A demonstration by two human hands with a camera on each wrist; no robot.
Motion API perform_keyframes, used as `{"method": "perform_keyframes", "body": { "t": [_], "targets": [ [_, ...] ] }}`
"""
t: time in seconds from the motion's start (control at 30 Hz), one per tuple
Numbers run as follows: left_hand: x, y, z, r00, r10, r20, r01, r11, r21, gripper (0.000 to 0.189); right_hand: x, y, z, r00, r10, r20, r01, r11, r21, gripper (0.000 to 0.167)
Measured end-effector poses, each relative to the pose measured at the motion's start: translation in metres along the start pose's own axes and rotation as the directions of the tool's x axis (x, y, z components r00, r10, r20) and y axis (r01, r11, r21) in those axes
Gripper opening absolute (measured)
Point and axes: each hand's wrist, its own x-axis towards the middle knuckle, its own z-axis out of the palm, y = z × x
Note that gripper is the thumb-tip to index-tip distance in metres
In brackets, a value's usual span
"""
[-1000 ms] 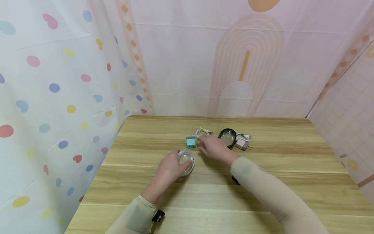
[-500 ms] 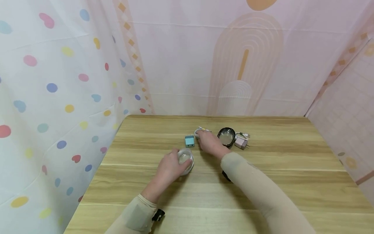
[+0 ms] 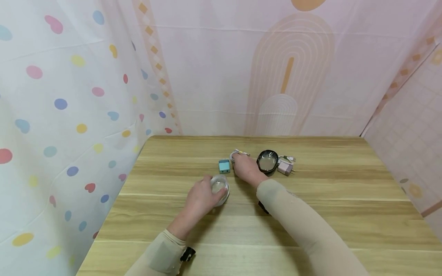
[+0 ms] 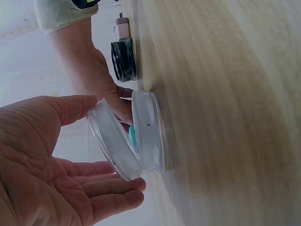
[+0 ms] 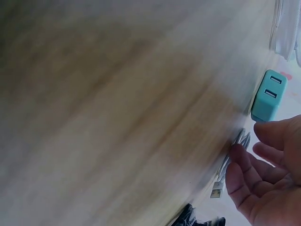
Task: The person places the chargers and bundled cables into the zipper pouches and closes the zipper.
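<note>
Basically, clear round hinged plastic case [image 4: 149,131] stands ajar on the wood-grain tabletop [image 3: 352,191], L hand [image 3: 202,197] gripping its lid. R hand [image 3: 247,168] is at a coiled white cable [image 5: 244,138]; can't tell if pinched. Teal 2-port charger [image 3: 224,167] nearby, btwn case & cable. Further R: black-rimmed round case [image 3: 267,161], just beside pale-pink charger [image 3: 284,168].

Beside the teal two-port charger block [image 3: 224,167], the right hand [image 3: 246,168] partly hides the coiled white cable [image 3: 238,151]. Nearer the person than the charger, the left hand [image 3: 202,197] partly hides the round clear plastic case [image 3: 219,186], which the right wrist view's edge cuts off.
</note>
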Motion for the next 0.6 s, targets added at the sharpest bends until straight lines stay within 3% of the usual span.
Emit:
{"method": "perform_keyframes", "body": {
  "t": [0.6],
  "targets": [
    [-0.001, -0.001, 0.000, 1.000, -0.018, 0.010, 0.019, 1.000, -0.017, 0.071, -0.013, -0.001, -0.002, 1.000, 0.006, -0.017, -0.006, 0.999, -0.049, 0.019]
  ]
}}
